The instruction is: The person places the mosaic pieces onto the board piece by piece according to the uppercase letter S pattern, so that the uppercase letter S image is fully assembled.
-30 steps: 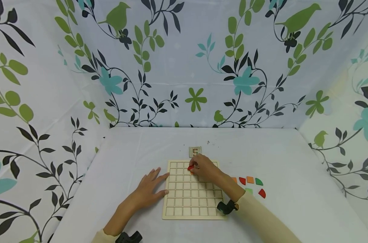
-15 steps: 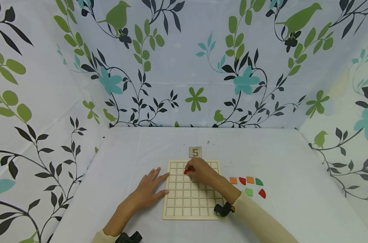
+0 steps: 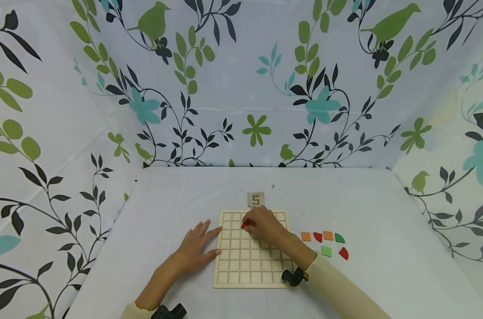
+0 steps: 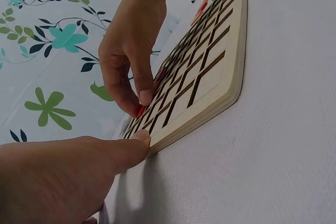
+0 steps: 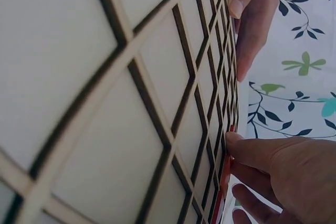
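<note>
A wooden grid board [image 3: 245, 266] lies on the table, divided into rows of square cells. My right hand [image 3: 263, 226] is over its far part, thumb and fingers pinching a small red piece [image 3: 244, 225] at a cell. In the right wrist view, red and orange pieces [image 5: 225, 174] show at the board beside the right hand [image 5: 294, 174]; the head view hides them. With fingers spread and fairly straight, my left hand [image 3: 195, 248] touches the board's left edge. Its thumb [image 4: 137, 139] rests on the rim in the left wrist view.
Right of the board lie orange squares [image 3: 306, 236], red rounded pieces [image 3: 343, 253], a light green square [image 3: 326, 251] and a dark green rounded piece [image 3: 339, 238]. A small patterned card [image 3: 256, 199] sits just beyond the board. Patterned cloth [image 3: 209, 110] hangs behind the table.
The right hand has shifted slightly left and nearer with the red piece, then stayed almost still. An orange square right of the board is now fully uncovered. The left hand has not moved.
</note>
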### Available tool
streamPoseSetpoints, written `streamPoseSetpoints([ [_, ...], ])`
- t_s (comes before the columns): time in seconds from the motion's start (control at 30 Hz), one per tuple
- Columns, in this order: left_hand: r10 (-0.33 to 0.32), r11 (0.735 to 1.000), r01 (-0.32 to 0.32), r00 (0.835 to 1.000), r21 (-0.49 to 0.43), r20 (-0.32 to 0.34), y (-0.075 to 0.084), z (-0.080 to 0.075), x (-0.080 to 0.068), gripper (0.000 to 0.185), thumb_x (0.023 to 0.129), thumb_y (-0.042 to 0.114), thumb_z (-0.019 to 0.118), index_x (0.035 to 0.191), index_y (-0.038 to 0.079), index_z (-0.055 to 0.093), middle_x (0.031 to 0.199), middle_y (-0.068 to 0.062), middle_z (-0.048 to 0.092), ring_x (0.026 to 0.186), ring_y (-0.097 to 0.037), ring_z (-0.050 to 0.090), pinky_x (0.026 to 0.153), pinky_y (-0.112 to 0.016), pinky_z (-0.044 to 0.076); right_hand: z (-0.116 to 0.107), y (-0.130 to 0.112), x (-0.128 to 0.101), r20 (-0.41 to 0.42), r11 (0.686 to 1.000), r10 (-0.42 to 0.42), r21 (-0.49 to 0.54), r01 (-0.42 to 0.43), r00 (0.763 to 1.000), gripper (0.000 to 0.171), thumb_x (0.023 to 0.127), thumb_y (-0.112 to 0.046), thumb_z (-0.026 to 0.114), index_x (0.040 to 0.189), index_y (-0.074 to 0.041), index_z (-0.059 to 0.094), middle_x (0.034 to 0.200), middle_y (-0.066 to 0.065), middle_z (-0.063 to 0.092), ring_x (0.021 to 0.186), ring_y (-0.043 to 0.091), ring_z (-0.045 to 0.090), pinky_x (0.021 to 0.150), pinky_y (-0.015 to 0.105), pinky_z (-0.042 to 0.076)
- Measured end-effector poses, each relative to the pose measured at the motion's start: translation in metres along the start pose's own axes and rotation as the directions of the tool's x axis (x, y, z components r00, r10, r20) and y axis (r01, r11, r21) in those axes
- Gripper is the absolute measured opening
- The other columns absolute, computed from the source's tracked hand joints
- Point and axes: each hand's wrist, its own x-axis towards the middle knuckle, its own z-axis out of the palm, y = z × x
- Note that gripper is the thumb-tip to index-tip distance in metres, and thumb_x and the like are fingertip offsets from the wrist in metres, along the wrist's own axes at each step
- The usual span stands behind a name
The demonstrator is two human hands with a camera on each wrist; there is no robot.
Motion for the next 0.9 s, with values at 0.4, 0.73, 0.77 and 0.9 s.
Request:
streamPoseSetpoints([
  [0.4,0.000,1.000,0.000,1.000,0.009,0.004,0.002,-0.001,0.000,0.062,0.097,0.042,0.065,0.151,0.019,0.047,0.160,-0.024,0.025,0.147,-0.046,0.016,0.113,-0.067,0.012,-0.007,0.002,-0.008,-0.016,1.000,-0.022,-0.005,0.022,1.000,0.028,0.091,-0.016,0.077,0.117,-0.010,0.071,0.118,0.006,0.064,0.113,0.033,0.054,0.086,0.055,0.044],
  [0.73,0.002,1.000,-0.002,1.000,-0.002,0.001,0.002,0.001,0.000,0.063,0.097,0.043,0.066,0.151,0.018,0.047,0.160,-0.024,0.024,0.146,-0.047,0.015,0.113,-0.067,0.012,-0.046,0.031,-0.059,0.008,0.930,0.288,0.238,-0.282,0.958,0.041,0.094,-0.016,0.073,0.133,-0.012,0.061,0.125,0.006,0.057,0.111,0.023,0.058,0.088,0.041,0.052],
  [0.77,0.002,1.000,-0.002,1.000,0.002,0.003,0.002,0.001,0.001,0.063,0.097,0.043,0.066,0.151,0.018,0.046,0.160,-0.024,0.024,0.146,-0.047,0.015,0.113,-0.067,0.012,-0.050,0.035,-0.067,0.006,0.920,0.312,0.246,-0.303,0.950,0.043,0.094,-0.016,0.073,0.135,-0.012,0.060,0.126,0.007,0.056,0.110,0.023,0.058,0.089,0.040,0.052],
  [0.9,-0.011,1.000,0.010,1.000,0.025,0.011,0.000,0.001,0.000,0.064,0.096,0.043,0.066,0.152,0.020,0.046,0.160,-0.023,0.023,0.147,-0.046,0.015,0.113,-0.066,0.012,-0.061,0.050,-0.100,-0.019,0.911,0.354,0.232,-0.340,0.935,0.049,0.091,-0.014,0.076,0.136,-0.009,0.057,0.128,0.011,0.056,0.107,0.024,0.060,0.089,0.040,0.054],
])
